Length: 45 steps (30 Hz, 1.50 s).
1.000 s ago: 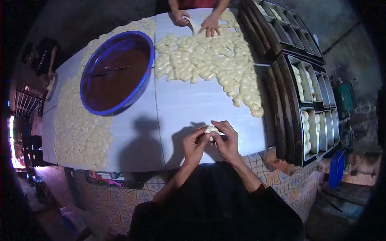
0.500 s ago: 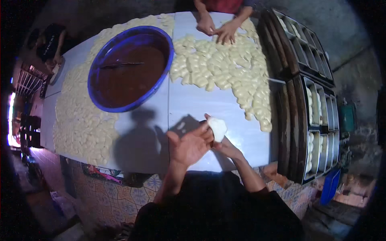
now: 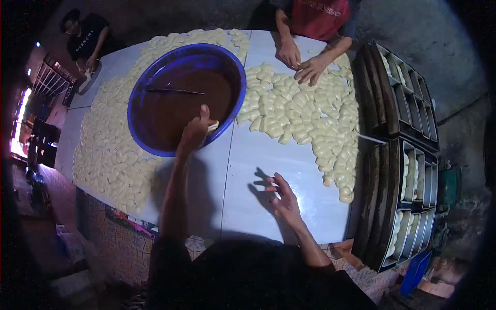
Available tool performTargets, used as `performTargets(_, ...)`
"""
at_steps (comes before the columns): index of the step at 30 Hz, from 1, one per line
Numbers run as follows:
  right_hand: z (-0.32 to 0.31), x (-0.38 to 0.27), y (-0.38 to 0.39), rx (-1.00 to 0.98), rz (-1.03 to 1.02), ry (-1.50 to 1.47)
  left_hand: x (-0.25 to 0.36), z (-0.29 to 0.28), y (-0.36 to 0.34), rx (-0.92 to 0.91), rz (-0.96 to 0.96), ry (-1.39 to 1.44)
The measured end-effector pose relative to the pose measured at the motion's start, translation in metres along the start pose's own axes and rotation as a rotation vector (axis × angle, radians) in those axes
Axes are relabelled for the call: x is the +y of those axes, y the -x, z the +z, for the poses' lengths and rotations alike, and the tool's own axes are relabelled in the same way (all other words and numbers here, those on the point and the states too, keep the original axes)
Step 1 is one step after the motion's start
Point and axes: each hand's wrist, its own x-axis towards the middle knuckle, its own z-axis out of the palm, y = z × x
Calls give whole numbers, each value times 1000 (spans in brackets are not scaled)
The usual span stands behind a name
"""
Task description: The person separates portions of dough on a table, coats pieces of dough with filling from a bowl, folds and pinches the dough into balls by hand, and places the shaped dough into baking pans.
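Over the near right part of a blue basin (image 3: 238,98), my left hand (image 3: 194,131) is closed on a pale flattened dough piece (image 3: 213,127), of which only an edge shows past the fingers. Brown filling (image 3: 178,111) lies in the basin, with a thin dark stick (image 3: 175,91) resting on it. My right hand (image 3: 284,199) hovers above the white table, its fingers spread and nothing in them. Beyond it spreads a layer of pale dough pieces (image 3: 294,106), packed side by side.
More dough pieces (image 3: 111,165) cover the table's left side. Stacked metal baking pans (image 3: 413,175), some holding dough, stand along the right edge. Across the table, a co-worker's hands (image 3: 305,64) work at the dough. Another person (image 3: 88,41) stands at the far left.
My left hand has moved up and left from beside my right hand to the basin, carrying the dough piece. My right hand has let go of it. The view has shifted slightly.
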Motion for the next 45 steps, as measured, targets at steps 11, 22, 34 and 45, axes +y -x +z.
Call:
performTargets(11,10,0,13,324,65,-144,15,160,185,-133,-63,904)
performTargets(22,-23,-23,77,321,-316,320,-6,201,221,-324,311,617)
performTargets(34,-28,0,122,558,-222,421,-27,236,231,-411,183,518)
performTargets(45,-33,-6,132,358,-131,576,-35,241,231,-481,-15,710)
